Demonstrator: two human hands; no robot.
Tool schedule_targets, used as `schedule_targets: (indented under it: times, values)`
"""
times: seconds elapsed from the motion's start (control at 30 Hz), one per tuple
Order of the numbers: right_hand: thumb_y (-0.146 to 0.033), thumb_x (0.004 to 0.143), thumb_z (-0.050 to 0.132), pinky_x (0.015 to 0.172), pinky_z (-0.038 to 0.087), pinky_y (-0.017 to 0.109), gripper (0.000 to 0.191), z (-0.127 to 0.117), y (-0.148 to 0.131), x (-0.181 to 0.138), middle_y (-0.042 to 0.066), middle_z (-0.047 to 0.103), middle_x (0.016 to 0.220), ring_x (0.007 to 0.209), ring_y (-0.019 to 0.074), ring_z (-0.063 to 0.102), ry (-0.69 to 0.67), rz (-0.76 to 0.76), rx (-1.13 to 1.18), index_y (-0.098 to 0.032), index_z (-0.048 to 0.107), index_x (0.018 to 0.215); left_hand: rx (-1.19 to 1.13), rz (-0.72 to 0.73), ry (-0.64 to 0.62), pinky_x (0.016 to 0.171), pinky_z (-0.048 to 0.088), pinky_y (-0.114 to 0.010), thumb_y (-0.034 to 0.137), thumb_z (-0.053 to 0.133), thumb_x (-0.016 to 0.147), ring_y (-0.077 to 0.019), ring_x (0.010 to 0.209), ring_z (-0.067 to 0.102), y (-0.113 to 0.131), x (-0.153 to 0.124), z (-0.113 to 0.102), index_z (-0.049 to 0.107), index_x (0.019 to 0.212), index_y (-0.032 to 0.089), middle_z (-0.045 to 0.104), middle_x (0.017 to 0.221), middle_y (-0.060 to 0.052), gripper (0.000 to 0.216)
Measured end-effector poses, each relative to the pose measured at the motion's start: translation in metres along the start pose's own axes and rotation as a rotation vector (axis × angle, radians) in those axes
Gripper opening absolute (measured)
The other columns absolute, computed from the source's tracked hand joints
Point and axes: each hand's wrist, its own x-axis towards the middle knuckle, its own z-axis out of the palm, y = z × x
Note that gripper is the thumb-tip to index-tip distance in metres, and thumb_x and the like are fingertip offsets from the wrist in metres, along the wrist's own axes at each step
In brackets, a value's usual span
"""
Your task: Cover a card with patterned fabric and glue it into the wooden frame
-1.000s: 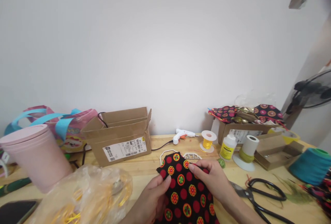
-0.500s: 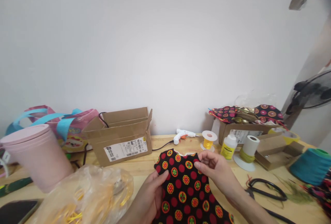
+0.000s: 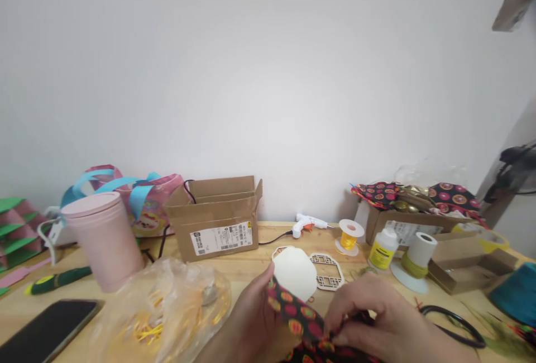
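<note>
A black cloth (image 3: 293,304) printed with red and yellow flower rounds is between my hands at the bottom centre. My left hand (image 3: 255,318) grips its left side, the thumb up along the edge. With fingers bent in a pinch, my right hand (image 3: 368,321) holds a bunched part of the cloth; motion blurs this area. Just beyond the cloth lie a white flat scalloped piece (image 3: 295,271) and a pale lattice-cut piece (image 3: 327,271) on the wooden table (image 3: 240,268).
Behind stand a cardboard box (image 3: 213,223), a glue gun (image 3: 307,223), a yellow thread spool (image 3: 349,235) and a glue bottle (image 3: 383,248). Left are a plastic bag (image 3: 167,307), a phone (image 3: 48,329) and a pink tumbler (image 3: 104,240). Black-handled scissors (image 3: 454,321) lie right.
The cloth went from spread flat and upright to folded and lower. My right hand came down and pinches it lower. The white and lattice pieces behind now show. The view shifted left.
</note>
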Motion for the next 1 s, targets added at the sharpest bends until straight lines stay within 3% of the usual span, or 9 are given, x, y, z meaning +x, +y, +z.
schedule_targets:
  times: [0.07, 0.13, 0.27, 0.37, 0.53, 0.67, 0.77, 0.87, 1.0]
  values:
    - [-0.018, 0.074, 0.062, 0.056, 0.045, 0.015, 0.012, -0.005, -0.014, 0.004, -0.003, 0.07, 0.07, 0.061, 0.0108, 0.062, -0.173, 0.027, 0.012, -0.025, 0.07, 0.079, 0.021, -0.004, 0.0, 0.075, 0.045, -0.036, 0.038, 0.046, 0.08, -0.0271, 0.085, 0.063, -0.001, -0.001, 0.002, 0.055, 0.108, 0.009, 0.07, 0.092, -0.013, 0.042]
    - [-0.022, 0.077, 0.06, 0.056, 0.044, 0.016, 0.013, -0.007, -0.018, 0.013, -0.003, 0.07, 0.073, 0.063, 0.011, 0.062, -0.263, 0.015, 0.0, -0.025, 0.07, 0.084, 0.043, 0.019, -0.011, 0.073, 0.044, -0.037, 0.035, 0.046, 0.08, -0.0283, 0.086, 0.063, -0.002, -0.004, 0.009, 0.055, 0.109, 0.011, 0.069, 0.094, -0.013, 0.038]
    - [-0.016, 0.075, 0.06, 0.065, 0.043, 0.02, 0.015, -0.002, 0.002, 0.038, -0.002, 0.069, 0.078, 0.07, 0.0134, 0.061, -0.164, -0.074, -0.324, -0.024, 0.069, 0.082, 0.082, 0.036, -0.038, 0.079, 0.042, -0.034, 0.025, 0.044, 0.082, -0.0259, 0.09, 0.062, -0.003, -0.016, 0.025, 0.063, 0.095, 0.007, 0.07, 0.091, -0.012, 0.029]
    - [-0.013, 0.072, 0.06, 0.063, 0.042, 0.024, 0.014, 0.002, 0.022, 0.047, 0.0, 0.068, 0.073, 0.068, 0.0155, 0.06, -0.109, -0.044, -0.413, -0.022, 0.069, 0.077, 0.123, -0.023, -0.021, 0.076, 0.044, -0.033, 0.027, 0.046, 0.081, -0.0253, 0.086, 0.064, -0.004, -0.019, 0.024, 0.065, 0.091, 0.01, 0.072, 0.084, -0.011, 0.027]
    - [-0.017, 0.072, 0.061, 0.06, 0.041, 0.026, 0.01, 0.0, 0.034, 0.045, 0.003, 0.068, 0.073, 0.067, 0.0171, 0.059, -0.023, 0.036, -0.436, -0.02, 0.068, 0.079, 0.146, -0.043, -0.019, 0.077, 0.044, -0.033, 0.032, 0.051, 0.078, -0.0242, 0.084, 0.064, -0.005, -0.016, 0.015, 0.064, 0.093, 0.011, 0.073, 0.085, -0.01, 0.028]
    - [-0.017, 0.071, 0.062, 0.059, 0.04, 0.025, 0.009, 0.001, 0.035, 0.045, 0.001, 0.067, 0.071, 0.065, 0.016, 0.058, -0.023, 0.035, -0.416, -0.021, 0.068, 0.077, 0.15, -0.064, -0.056, 0.081, 0.043, -0.038, 0.036, 0.045, 0.081, -0.0267, 0.089, 0.063, -0.005, -0.018, 0.022, 0.063, 0.095, 0.01, 0.071, 0.089, -0.012, 0.034]
    - [-0.016, 0.07, 0.063, 0.059, 0.039, 0.024, 0.009, 0.005, 0.036, 0.047, 0.0, 0.067, 0.07, 0.064, 0.015, 0.057, -0.043, 0.018, -0.375, -0.022, 0.068, 0.076, 0.219, -0.056, -0.089, 0.084, 0.042, -0.04, 0.031, 0.05, 0.079, -0.0273, 0.093, 0.061, -0.004, -0.022, 0.027, 0.064, 0.094, 0.01, 0.071, 0.09, -0.013, 0.029]
    - [-0.017, 0.067, 0.066, 0.056, 0.037, 0.023, 0.008, 0.008, 0.038, 0.053, -0.002, 0.065, 0.067, 0.061, 0.0138, 0.056, -0.066, 0.012, -0.31, -0.023, 0.068, 0.072, 0.324, -0.045, -0.115, 0.085, 0.041, -0.041, 0.02, 0.066, 0.067, -0.0284, 0.09, 0.062, -0.004, -0.023, 0.027, 0.064, 0.093, 0.012, 0.07, 0.092, -0.012, 0.028]
    - [-0.028, 0.072, 0.061, 0.058, 0.039, 0.025, 0.011, 0.004, 0.044, 0.057, 0.001, 0.064, 0.07, 0.064, 0.0153, 0.056, 0.012, 0.066, -0.198, -0.02, 0.066, 0.077, 0.352, -0.045, -0.123, 0.085, 0.04, -0.043, 0.015, 0.069, 0.062, -0.029, 0.09, 0.062, -0.002, -0.022, 0.024, 0.065, 0.093, 0.013, 0.07, 0.092, -0.012, 0.031]
